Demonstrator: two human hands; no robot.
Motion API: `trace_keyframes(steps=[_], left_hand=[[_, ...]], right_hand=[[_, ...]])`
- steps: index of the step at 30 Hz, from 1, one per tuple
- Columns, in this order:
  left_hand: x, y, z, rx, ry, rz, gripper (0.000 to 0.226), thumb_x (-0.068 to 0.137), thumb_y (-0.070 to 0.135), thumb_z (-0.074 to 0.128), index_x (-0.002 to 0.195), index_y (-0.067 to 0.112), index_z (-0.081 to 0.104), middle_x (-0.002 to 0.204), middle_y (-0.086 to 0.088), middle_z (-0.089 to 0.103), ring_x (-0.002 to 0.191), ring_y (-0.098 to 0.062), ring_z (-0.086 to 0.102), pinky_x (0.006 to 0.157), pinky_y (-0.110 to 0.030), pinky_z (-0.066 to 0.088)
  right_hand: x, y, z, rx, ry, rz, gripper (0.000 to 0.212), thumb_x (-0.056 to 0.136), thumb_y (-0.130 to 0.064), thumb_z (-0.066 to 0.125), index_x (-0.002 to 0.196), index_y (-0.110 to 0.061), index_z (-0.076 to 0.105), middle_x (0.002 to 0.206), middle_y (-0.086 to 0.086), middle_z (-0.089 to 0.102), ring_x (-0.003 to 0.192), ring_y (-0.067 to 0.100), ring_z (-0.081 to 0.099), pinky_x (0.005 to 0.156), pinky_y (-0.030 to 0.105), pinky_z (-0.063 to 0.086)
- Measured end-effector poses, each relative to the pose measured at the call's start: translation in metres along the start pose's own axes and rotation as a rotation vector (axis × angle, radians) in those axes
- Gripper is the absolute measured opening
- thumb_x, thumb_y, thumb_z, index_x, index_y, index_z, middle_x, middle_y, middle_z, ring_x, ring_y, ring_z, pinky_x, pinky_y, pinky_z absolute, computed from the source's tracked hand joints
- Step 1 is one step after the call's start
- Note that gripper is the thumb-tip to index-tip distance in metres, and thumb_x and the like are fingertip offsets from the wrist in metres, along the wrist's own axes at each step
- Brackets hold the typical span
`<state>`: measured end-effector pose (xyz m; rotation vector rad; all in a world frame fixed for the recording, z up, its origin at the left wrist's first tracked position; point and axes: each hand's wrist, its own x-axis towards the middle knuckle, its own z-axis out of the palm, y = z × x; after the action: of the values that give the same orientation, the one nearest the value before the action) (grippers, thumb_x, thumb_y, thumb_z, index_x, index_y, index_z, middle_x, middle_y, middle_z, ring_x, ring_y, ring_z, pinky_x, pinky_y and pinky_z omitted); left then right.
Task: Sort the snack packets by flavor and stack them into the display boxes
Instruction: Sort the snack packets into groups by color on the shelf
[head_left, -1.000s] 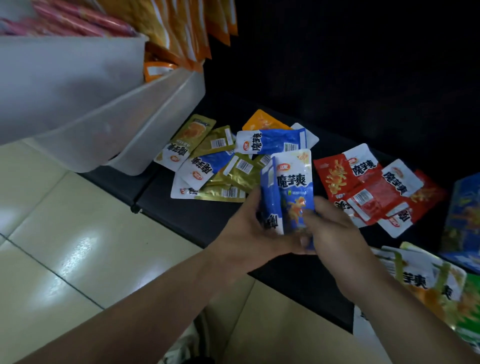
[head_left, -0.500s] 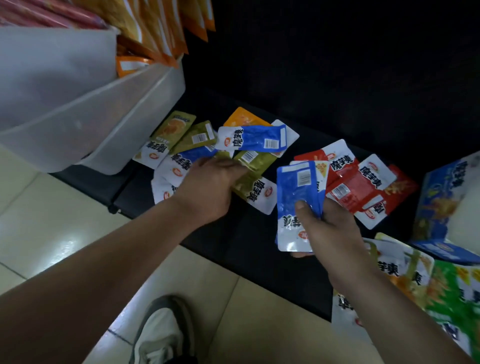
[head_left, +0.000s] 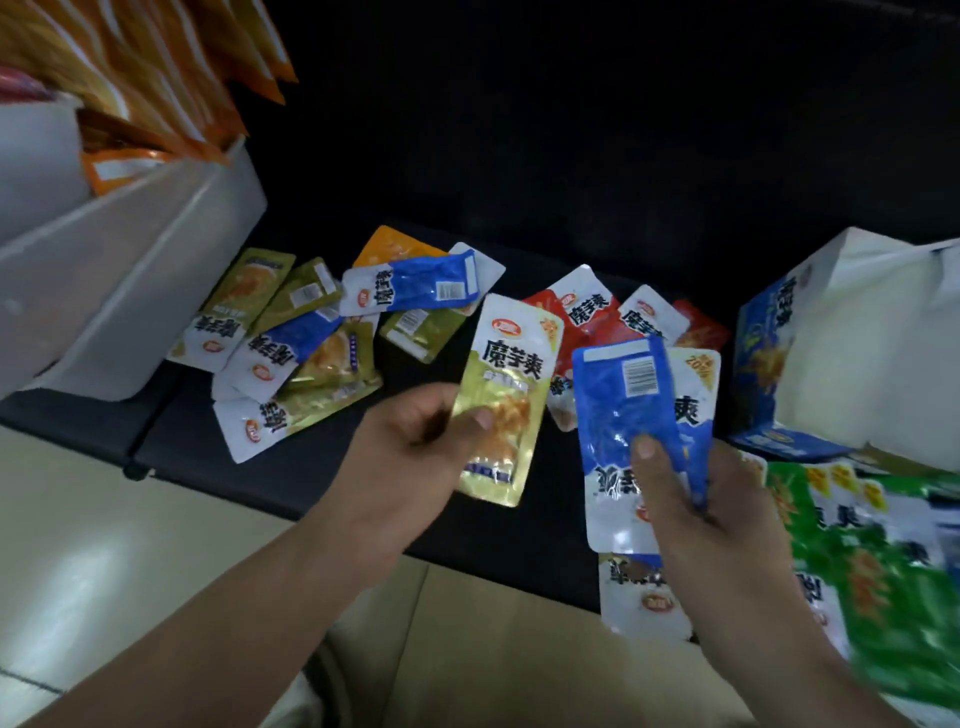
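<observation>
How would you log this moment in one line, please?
left grip: holds gold packet | right grip: holds blue packets | loose packets: on black shelf | phase: sorting

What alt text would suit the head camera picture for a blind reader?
A person's left hand holds a gold snack packet and the right hand holds blue packets above a black shelf strewn with loose packets. A blue display box stands at right.
</observation>
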<state>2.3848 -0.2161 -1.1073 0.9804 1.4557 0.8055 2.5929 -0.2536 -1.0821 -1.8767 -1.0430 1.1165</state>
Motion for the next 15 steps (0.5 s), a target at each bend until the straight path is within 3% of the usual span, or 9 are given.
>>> trace_keyframes(steps=[3, 6, 9, 12, 15], left_hand=[[-0.008, 0.001, 0.025, -0.055, -0.028, -0.023, 0.011, 0.098, 0.016, 0.069, 0.102, 0.021, 0.078, 0.095, 0.001, 0.081, 0.091, -0.016, 0.078, 0.089, -0.042, 0.06], [-0.02, -0.001, 0.052, -0.062, -0.065, -0.092, 0.015, 0.092, 0.013, 0.075, 0.102, 0.023, 0.076, 0.097, 0.001, 0.08, 0.092, -0.02, 0.078, 0.088, -0.049, 0.061], [-0.036, -0.01, 0.074, -0.029, -0.146, -0.137, 0.021, 0.086, 0.013, 0.08, 0.099, 0.028, 0.075, 0.098, 0.002, 0.08, 0.09, -0.018, 0.077, 0.081, -0.044, 0.059], [-0.053, -0.02, 0.096, 0.098, -0.198, -0.136, 0.022, 0.089, 0.014, 0.078, 0.092, 0.036, 0.075, 0.091, 0.005, 0.08, 0.08, -0.013, 0.076, 0.072, -0.037, 0.056], [-0.064, -0.026, 0.11, 0.118, -0.197, -0.114, 0.015, 0.093, 0.009, 0.073, 0.096, 0.023, 0.073, 0.085, 0.002, 0.079, 0.071, -0.012, 0.074, 0.059, -0.025, 0.055]], right_hand=[[-0.012, 0.016, -0.014, 0.0, 0.015, 0.07, 0.023, 0.099, -0.04, 0.059, 0.103, -0.017, 0.063, 0.077, 0.017, 0.063, 0.052, 0.017, 0.063, 0.04, 0.019, 0.047], [-0.03, 0.033, -0.026, 0.011, 0.026, 0.161, 0.022, 0.099, -0.039, 0.059, 0.103, -0.017, 0.059, 0.062, -0.001, 0.058, 0.047, 0.021, 0.063, 0.039, 0.031, 0.051], [-0.042, 0.053, -0.034, -0.024, -0.023, 0.125, 0.02, 0.101, -0.035, 0.058, 0.096, -0.016, 0.055, 0.055, -0.007, 0.049, 0.048, 0.015, 0.054, 0.043, 0.043, 0.05], [-0.048, 0.062, -0.042, -0.018, -0.06, 0.053, 0.011, 0.103, -0.029, 0.056, 0.097, -0.02, 0.053, 0.062, -0.01, 0.053, 0.053, 0.007, 0.049, 0.049, 0.026, 0.04], [-0.053, 0.062, -0.047, -0.021, -0.125, 0.025, 0.007, 0.103, -0.031, 0.056, 0.105, -0.025, 0.052, 0.073, -0.014, 0.062, 0.058, 0.004, 0.057, 0.053, 0.018, 0.041]])
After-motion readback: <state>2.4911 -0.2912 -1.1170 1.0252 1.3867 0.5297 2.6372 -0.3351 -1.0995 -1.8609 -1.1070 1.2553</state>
